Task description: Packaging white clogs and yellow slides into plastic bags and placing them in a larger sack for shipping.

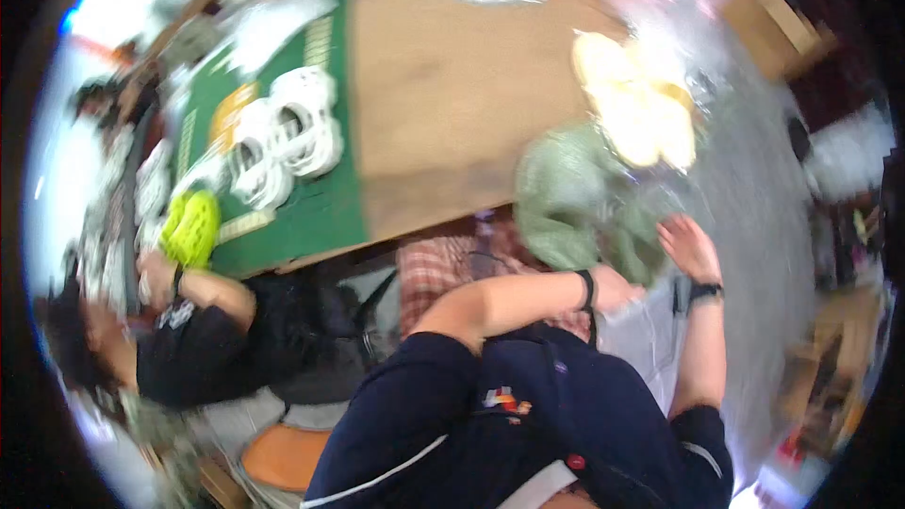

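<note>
Two hands at one pale green bundle (566, 207), soft and crumpled like bagged fabric or film, sitting at the near edge of the counter (443, 104) and spilling past it toward the body. Lies up and slightly left of both hands, long axis hard to call in the blur, roughly running from lower left to upper right. Topped at its far right end by a yellowish-white heap (636, 104) under clear plastic sheeting (726, 132).

Right hand (690, 247) nearer to the bundle's right flank, fingers spread wide and flat, touching or just beside the green stuff; no closed grip visible. Left hand (617, 287) reaching across the chest, black band at the wrist, tucked under the bundle's lower edge; fingers hidden, so grip cannot be told, though seemingly pressed against it. Both wrists banded in black.

Further out: brown counter top bare in the middle, a green mat (320, 207) along its left part carrying white looped pieces (292, 127) stacked in clusters. Bright yellow-green item (191, 226) at the mat's near left corner, with another person's hand (156, 269) just below it. That person, in a dark top (217, 349), seated at lower left. Plaid cloth (443, 269) below the counter edge, between the two people. Orange seat (283, 457) at the bottom. Everything smeared by motion, fine detail lost.
</note>
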`<control>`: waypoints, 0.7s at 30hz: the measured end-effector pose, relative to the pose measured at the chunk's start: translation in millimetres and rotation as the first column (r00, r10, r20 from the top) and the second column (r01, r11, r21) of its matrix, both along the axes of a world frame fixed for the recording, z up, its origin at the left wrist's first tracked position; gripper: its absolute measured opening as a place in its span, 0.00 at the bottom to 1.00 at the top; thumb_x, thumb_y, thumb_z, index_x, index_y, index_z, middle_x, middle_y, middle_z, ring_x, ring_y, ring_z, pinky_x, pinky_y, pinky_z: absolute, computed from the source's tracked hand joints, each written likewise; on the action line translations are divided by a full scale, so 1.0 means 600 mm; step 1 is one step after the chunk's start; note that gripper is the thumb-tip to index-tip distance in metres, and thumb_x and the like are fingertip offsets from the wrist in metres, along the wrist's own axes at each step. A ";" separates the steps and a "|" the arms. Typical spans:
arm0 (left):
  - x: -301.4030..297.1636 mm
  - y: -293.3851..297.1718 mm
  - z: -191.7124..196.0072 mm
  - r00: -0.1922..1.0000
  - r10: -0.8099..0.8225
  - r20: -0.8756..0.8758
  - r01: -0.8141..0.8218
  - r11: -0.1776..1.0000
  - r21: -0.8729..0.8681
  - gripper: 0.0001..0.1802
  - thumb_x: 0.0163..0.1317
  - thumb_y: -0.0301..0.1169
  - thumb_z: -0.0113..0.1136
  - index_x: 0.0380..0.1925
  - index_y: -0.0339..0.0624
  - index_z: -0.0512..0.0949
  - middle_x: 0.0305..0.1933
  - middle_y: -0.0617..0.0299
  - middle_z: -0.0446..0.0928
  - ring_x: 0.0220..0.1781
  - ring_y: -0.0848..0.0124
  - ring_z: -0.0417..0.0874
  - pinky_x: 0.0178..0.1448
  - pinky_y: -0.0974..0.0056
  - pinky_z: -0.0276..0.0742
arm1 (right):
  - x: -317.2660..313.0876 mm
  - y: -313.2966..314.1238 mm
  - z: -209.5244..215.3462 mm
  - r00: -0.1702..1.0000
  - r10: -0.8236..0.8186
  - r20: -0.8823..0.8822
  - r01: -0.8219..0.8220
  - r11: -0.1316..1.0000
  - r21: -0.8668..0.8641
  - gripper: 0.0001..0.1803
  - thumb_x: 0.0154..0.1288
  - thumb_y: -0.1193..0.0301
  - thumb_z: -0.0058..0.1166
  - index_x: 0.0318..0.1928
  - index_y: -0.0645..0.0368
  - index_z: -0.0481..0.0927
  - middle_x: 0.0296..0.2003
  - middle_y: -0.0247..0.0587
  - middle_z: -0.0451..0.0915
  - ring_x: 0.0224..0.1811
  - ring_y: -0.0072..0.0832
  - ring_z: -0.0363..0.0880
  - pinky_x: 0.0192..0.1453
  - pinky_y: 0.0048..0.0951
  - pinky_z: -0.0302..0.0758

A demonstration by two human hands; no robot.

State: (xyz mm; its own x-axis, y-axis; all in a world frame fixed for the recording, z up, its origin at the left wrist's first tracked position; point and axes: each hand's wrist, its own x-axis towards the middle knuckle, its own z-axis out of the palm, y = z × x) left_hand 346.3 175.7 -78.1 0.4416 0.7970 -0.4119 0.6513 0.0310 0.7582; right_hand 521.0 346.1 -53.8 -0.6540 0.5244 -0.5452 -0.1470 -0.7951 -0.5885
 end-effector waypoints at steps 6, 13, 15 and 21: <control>-0.070 -0.053 0.107 0.977 -0.089 -0.194 0.184 0.810 0.557 0.43 0.46 0.43 0.70 0.62 0.44 0.64 0.47 0.55 0.77 0.50 0.58 0.79 0.53 0.53 0.70 | -0.027 -0.051 0.108 0.984 -0.177 0.020 0.166 0.953 0.253 0.25 0.71 0.62 0.46 0.62 0.63 0.64 0.59 0.49 0.70 0.58 0.36 0.71 0.61 0.36 0.68; -0.390 -0.180 0.320 0.734 0.672 -0.104 -0.381 0.533 0.756 0.28 0.52 0.36 0.63 0.54 0.41 0.71 0.56 0.49 0.72 0.58 0.50 0.71 0.62 0.51 0.68 | -0.184 -0.146 0.229 0.966 -0.202 0.162 0.035 0.721 0.692 0.17 0.70 0.69 0.49 0.55 0.64 0.72 0.50 0.43 0.77 0.49 0.27 0.77 0.55 0.28 0.72; -0.497 -0.238 0.341 0.454 0.876 -0.162 -0.346 0.341 0.874 0.26 0.54 0.31 0.61 0.54 0.35 0.70 0.58 0.44 0.69 0.59 0.47 0.70 0.63 0.49 0.66 | -0.234 -0.170 0.240 0.948 -0.142 0.285 -0.140 0.616 0.775 0.16 0.68 0.70 0.51 0.53 0.66 0.73 0.47 0.42 0.78 0.48 0.27 0.77 0.54 0.27 0.73; -0.823 -0.400 0.288 -0.191 0.967 -0.171 -0.628 0.013 0.778 0.34 0.56 0.43 0.63 0.55 0.28 0.70 0.53 0.37 0.75 0.58 0.46 0.74 0.60 0.53 0.70 | -0.345 -0.214 0.193 0.940 0.020 0.342 -0.319 0.413 0.853 0.16 0.63 0.72 0.55 0.50 0.65 0.76 0.44 0.41 0.80 0.47 0.26 0.79 0.54 0.26 0.73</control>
State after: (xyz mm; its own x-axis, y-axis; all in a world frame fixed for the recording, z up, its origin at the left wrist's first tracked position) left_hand -147.2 -64.3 94.6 -0.8956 0.3324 0.2955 0.4283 0.8238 0.3715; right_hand 313.9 217.7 62.0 -0.7142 0.6999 0.0085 0.1884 0.2040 -0.9607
